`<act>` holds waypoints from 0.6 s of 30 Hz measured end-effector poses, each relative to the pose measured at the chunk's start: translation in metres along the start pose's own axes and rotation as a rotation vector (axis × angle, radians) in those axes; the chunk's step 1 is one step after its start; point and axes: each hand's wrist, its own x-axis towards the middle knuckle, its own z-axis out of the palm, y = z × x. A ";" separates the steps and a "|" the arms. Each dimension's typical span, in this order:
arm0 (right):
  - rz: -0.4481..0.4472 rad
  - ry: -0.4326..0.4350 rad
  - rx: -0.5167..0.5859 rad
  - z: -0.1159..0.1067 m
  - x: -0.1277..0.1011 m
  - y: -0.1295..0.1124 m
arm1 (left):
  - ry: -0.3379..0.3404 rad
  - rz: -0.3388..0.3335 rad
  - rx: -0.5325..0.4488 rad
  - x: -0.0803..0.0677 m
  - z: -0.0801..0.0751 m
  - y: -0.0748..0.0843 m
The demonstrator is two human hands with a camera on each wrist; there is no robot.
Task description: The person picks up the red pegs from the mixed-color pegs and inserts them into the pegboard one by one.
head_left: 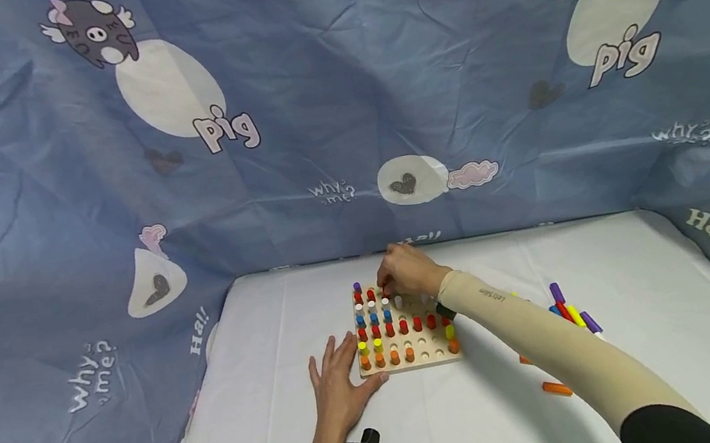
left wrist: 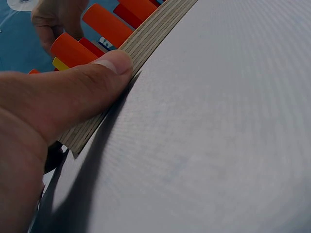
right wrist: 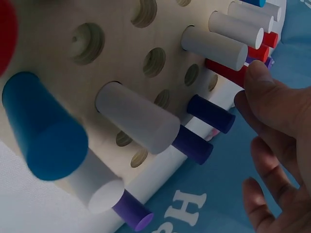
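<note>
A wooden pegboard (head_left: pixel 430 357) carries rows of coloured pegs. My right hand (head_left: pixel 407 272) reaches over its far side. In the right wrist view, thumb and index finger pinch the end of a red peg (right wrist: pixel 227 73), whose other end is at the board beyond a white peg (right wrist: pixel 214 47); the other fingers are loosely bent. My left hand (head_left: pixel 338 392) lies at the board's near left corner with its fingers extended. Its thumb (left wrist: pixel 92 80) presses the board's front edge, beside orange pegs (left wrist: pixel 107 25).
Loose purple, red, yellow and blue pegs lie on the white table (head_left: pixel 434 429) to the right, partly behind the right sleeve (head_left: pixel 547 338). Nearer lies a loose orange peg (head_left: pixel 557 388). Blue patterned cloth (head_left: pixel 340 137) rises behind the table.
</note>
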 end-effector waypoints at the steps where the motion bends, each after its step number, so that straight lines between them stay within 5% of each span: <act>1: 0.001 -0.001 -0.001 0.001 0.000 0.000 | 0.000 0.001 -0.003 0.000 0.000 0.000; 18: 0.051 -0.017 0.016 0.002 0.001 -0.001 | -0.004 -0.010 -0.003 -0.001 -0.001 0.000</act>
